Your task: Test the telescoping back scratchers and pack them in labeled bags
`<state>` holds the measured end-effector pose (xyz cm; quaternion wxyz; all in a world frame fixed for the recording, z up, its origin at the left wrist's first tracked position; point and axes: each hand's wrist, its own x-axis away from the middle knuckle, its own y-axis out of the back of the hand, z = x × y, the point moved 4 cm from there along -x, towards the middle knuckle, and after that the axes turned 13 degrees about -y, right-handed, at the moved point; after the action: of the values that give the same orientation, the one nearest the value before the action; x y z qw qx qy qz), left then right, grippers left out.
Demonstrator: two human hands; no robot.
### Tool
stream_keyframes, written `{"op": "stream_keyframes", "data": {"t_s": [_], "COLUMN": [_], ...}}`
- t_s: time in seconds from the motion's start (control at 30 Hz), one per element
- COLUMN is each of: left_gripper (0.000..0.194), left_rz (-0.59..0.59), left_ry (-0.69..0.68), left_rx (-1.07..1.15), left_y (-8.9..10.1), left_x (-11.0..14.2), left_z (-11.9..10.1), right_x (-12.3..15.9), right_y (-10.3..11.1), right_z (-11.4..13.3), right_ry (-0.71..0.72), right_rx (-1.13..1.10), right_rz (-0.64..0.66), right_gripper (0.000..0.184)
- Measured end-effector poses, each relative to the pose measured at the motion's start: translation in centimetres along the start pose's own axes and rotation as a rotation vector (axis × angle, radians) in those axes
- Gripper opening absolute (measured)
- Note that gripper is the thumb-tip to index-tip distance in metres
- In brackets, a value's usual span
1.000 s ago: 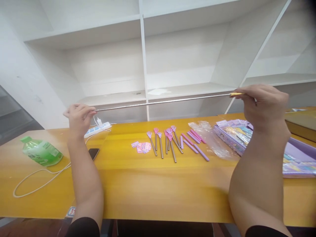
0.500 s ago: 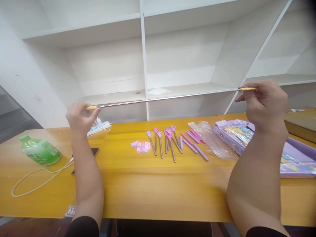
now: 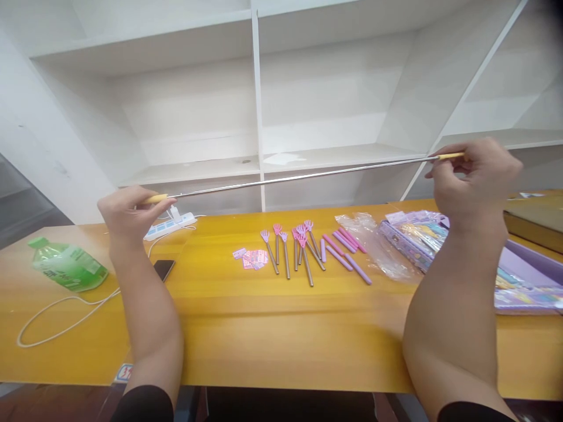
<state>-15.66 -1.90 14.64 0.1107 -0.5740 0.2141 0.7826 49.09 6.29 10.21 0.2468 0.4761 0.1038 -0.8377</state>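
Note:
A long thin metal telescopic rod [image 3: 303,177] with yellow ends stretches across the view above the table. My left hand [image 3: 129,210] pinches its left yellow end between thumb and fingers. At the other end, my right hand [image 3: 475,170] is closed on the yellow piece, a little higher than the left. Below the rod lie several back scratchers [image 3: 285,256] with pink and purple claw heads and metal shafts. Beside them are several purple and pink tubes [image 3: 358,269] and a small pile of printed cards [image 3: 254,259].
A clear plastic bag [image 3: 389,258] lies beside a purple patterned box [image 3: 404,249] holding wrapped items. On the left are a green bottle [image 3: 68,264], a white cable [image 3: 61,340], a phone [image 3: 164,269] and a power strip [image 3: 171,225]. White shelves [image 3: 325,155] stand behind the table.
My hands have moved slightly farther apart, the left one outward to the left and the right one outward to the right. More of the rod shows between them.

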Motion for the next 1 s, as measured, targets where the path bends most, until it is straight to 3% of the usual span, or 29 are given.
{"op": "stream_keyframes", "data": {"t_s": [0.13,0.3,0.4,0.6,0.7,0.83,1.0], "left_gripper": [0.059,0.055,0.056,0.056,0.051,0.044,0.038], "left_rz": [-0.007,-0.049,-0.062,-0.067,-0.090,-0.103,-0.059], "left_ry": [-0.073,-0.228,-0.251,-0.196,-0.246,-0.306,-0.251], "left_rx": [-0.011,0.018,0.038,0.044,0.054,0.062,0.005], "left_y": [0.2,0.0,-0.5,-0.6,0.1,0.2,-1.5], "left_x": [-0.1,-0.5,-0.8,-1.1,-1.3,-1.8,-2.4], "left_z": [0.0,-1.3,-1.8,-2.4,-3.1,-5.0,-8.7], "right_x": [-0.5,-1.7,-2.2,-1.9,-1.9,-1.4,1.1], "right_y": [-0.1,-0.4,-0.5,-0.2,0.3,1.1,0.5], "right_z": [-0.8,-1.8,-2.1,-2.5,-2.6,-0.8,4.8], "right_ry": [-0.025,-0.208,-0.278,-0.200,-0.222,-0.109,0.262], "right_rx": [-0.001,0.145,0.233,0.235,0.239,0.172,-0.065], "right_rz": [-0.029,-0.025,-0.002,0.009,0.011,-0.033,0.069], "right_gripper": [0.026,0.029,0.031,0.030,0.029,0.025,0.013]}}
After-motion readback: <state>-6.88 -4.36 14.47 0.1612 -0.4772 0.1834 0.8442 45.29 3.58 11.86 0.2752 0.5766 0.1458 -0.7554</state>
